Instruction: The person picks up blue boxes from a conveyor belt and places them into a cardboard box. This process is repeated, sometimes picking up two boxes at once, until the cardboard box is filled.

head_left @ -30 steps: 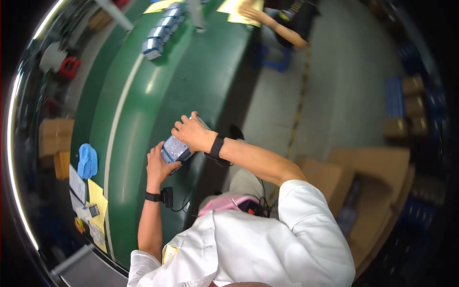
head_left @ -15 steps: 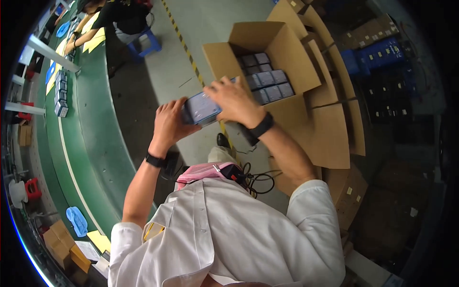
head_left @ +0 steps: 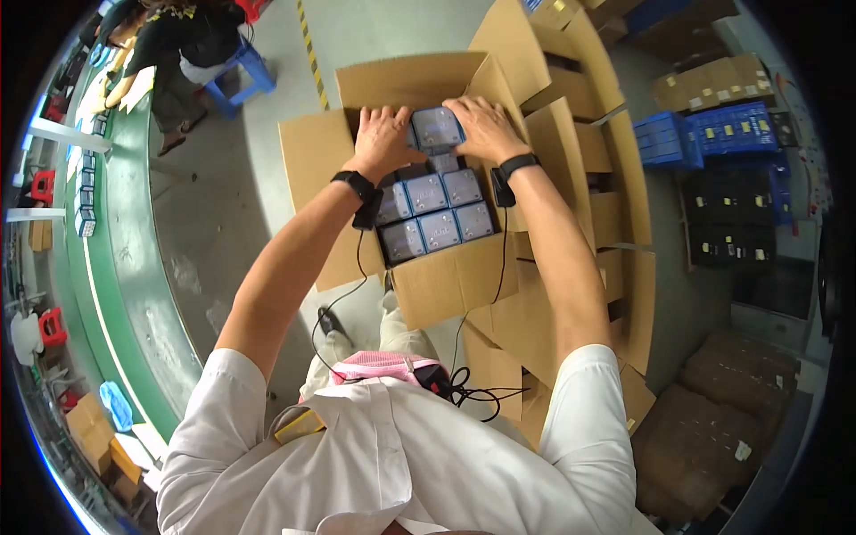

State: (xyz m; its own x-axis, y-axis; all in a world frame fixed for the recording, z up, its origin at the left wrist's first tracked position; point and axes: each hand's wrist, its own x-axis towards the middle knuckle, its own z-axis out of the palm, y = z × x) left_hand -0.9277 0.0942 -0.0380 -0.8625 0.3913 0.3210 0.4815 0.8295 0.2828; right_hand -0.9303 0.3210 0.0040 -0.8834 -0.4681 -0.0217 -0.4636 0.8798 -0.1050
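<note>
An open cardboard carton (head_left: 450,285) stands on the floor in front of me, its flaps spread. Inside lie several small blue-grey boxes (head_left: 426,212) packed in rows. My left hand (head_left: 382,138) and my right hand (head_left: 481,125) both grip one more small blue-grey box (head_left: 437,127) at the far end of the carton, one hand on each side of it. Each wrist wears a black band with a cable running back to my waist.
A green conveyor belt (head_left: 134,294) curves along the left, with more small boxes (head_left: 86,192) on it. Another person sits on a blue stool (head_left: 236,67) at the far left. Flat and empty cartons (head_left: 615,214) and blue crates (head_left: 704,134) stand on the right.
I have turned from the conveyor to the carton. The box that both hands held above the carton is now down inside it at its far end.
</note>
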